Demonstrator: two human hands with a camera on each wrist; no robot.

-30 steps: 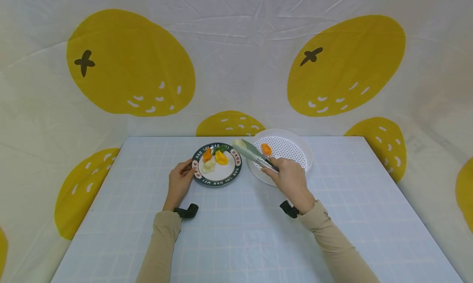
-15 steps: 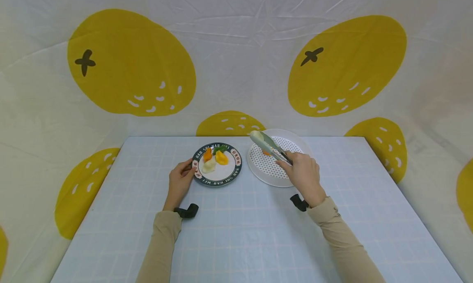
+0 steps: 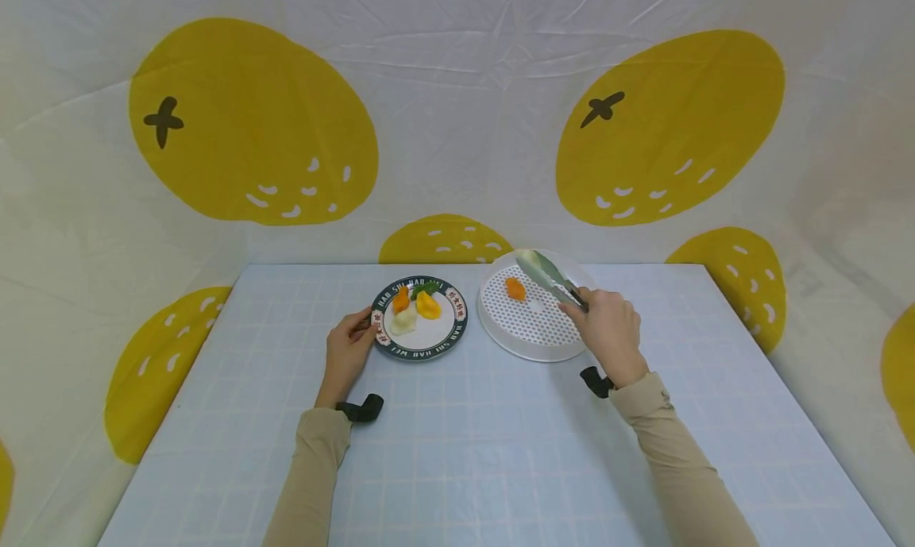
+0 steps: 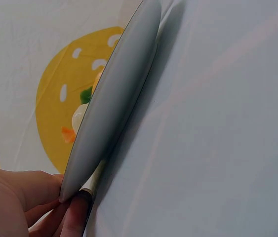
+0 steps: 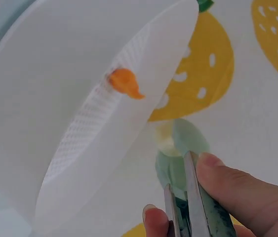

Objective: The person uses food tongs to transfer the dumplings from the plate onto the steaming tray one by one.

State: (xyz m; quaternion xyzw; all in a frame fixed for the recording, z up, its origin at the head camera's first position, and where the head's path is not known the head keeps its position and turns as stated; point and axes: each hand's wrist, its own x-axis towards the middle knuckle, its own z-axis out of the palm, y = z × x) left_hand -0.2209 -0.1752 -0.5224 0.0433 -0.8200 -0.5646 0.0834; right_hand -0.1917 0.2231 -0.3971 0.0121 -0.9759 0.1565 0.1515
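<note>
Fingers and thumb of the left hand [image 3: 350, 348], well left of the perforated white tray [image 3: 503, 342], stay clamped on the rim of a dark-edged plate [image 3: 422, 353]. That plate lies just left of the tray, and its load has not shifted: an orange piece [image 3: 400, 299] on the side away from the tray, a cream piece [image 3: 403, 320] nearer the person, a green piece [image 3: 424, 288] at the back and a yellow piece [image 3: 428, 305] toward the tray.

On the tray, left of its middle, sits an orange lump [image 3: 515, 289]; half a second ago the tongs [image 3: 549, 275] partly hid it, and now it shows whole, in the same spot.

Those tongs carry the real change. A second ago their tips were over the tray's left edge, close to the plate; now they hang by the tray's back rim, right of the lump. Something pale [image 5: 165, 139] shows between the tips, mostly covered; it looks gripped, though how firmly I cannot tell. At the tray's right side, the right hand [image 3: 611, 333] has thumb and fingers clamped round the handles.

For the work, this suggests the pale thing is now carried above the tray, not yet set down.
</note>
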